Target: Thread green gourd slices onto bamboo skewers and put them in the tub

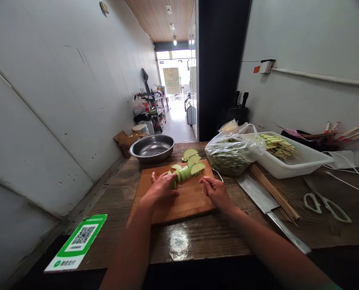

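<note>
Half-round slices of pale green zucchini [183, 174] stand in a row on the wooden cutting board [188, 203]. My left hand [160, 188] is closed around the left end of that row, its thumb on the near side; its fingertips are partly hidden. At the row's right end, my right hand [216, 192] pinches a thin bamboo skewer, mostly hidden by the fingers. Several larger zucchini slices [193, 160] lie at the board's far edge, with thin skewer ends showing beside them. A cleaver [258, 192] rests to the right of the board.
A steel bowl [152, 148] stands behind the board. To the right are a plastic bag of greens [232, 155], a white tub [297, 167] with skewered slices, loose bamboo skewers [272, 193] and scissors [327, 201]. A green payment card [79, 241] lies at the front left.
</note>
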{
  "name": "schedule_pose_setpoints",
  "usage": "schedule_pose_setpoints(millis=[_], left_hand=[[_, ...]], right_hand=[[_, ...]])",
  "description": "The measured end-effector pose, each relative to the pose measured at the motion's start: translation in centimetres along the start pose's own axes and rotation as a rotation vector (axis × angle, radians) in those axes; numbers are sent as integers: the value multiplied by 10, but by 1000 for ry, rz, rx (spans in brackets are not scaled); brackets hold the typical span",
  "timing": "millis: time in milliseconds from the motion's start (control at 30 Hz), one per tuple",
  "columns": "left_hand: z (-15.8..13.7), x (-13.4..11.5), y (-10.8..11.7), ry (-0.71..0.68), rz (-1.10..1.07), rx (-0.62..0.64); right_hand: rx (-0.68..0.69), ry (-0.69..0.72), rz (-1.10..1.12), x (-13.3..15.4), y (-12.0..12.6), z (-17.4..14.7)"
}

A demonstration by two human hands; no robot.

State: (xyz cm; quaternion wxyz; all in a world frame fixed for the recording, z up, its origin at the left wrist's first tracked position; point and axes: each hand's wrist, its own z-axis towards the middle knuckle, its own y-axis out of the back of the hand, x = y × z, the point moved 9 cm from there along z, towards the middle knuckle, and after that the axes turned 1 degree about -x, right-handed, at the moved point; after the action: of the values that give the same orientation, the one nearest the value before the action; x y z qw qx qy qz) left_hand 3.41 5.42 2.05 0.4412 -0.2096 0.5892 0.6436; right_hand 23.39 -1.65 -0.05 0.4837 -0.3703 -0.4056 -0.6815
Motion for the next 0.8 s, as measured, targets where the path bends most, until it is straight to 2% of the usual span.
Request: schedule_pose_setpoints(millis=[133,267,400,533,633,800], left_hand=[[5,13,-6,-25,-253,-10],[6,9,-6,-116,-126,43],[4,-7,-4,-190,-59,56],[4,-17,7,-138,-290,-29],[3,-14,7,-67,-432,-20],[4,-1,4,-17,-456,-18]], right_hand=[[45,-7,-14,2,-4,-2],[68,-1,-33,1,-7,-2],[75,-2,-7,-1,-8,-3],[76,-7,3,-1,-9,-3],[95,-5,9,1,-9,-4],[99,0,6,5,-8,-6]])
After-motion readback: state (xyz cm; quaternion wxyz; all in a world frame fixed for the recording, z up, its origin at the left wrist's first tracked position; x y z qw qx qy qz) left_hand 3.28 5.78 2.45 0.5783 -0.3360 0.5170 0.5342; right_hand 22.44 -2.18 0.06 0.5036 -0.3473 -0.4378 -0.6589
